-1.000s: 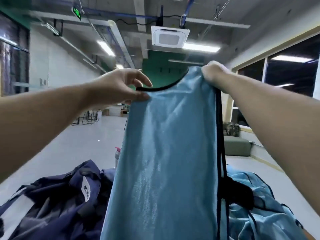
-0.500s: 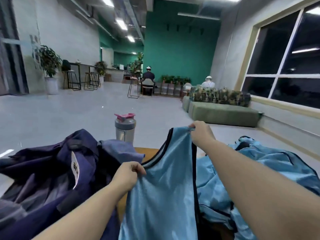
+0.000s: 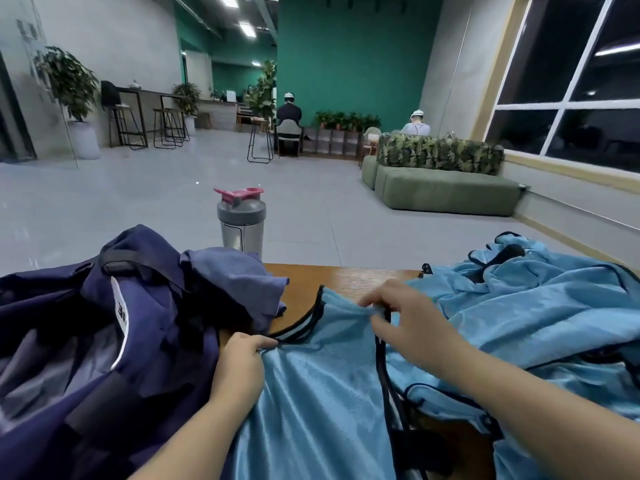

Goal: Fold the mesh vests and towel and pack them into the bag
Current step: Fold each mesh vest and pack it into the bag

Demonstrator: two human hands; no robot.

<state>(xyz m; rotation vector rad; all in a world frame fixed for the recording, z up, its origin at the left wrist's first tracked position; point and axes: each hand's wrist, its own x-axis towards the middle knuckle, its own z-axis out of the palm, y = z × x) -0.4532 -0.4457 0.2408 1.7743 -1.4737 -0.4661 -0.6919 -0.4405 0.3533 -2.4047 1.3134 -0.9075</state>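
Blue mesh vest [image 3: 322, 386] lies on the desk [image 3: 349, 277], pinched at its shoulders by the left hand [image 3: 239, 367] and right hand [image 3: 412, 320]. Left sits the open navy bag [image 3: 104, 341], a purple towel [image 3: 239, 275] on it; more vests [image 3: 533, 306] are heaped right. Nothing looks folded or packed. The bag's inside is hard to see.

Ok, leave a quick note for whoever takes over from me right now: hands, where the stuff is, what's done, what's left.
Left hand pinches the near shoulder of the light blue vest; right hand pinches the far shoulder.
That vest lies spread on the wooden table, not yet folded.
More blue vests are heaped to the right, unfolded.
The navy bag sits open on the left, the purple towel bunched at its mouth.
Left: fold everything and pack it.
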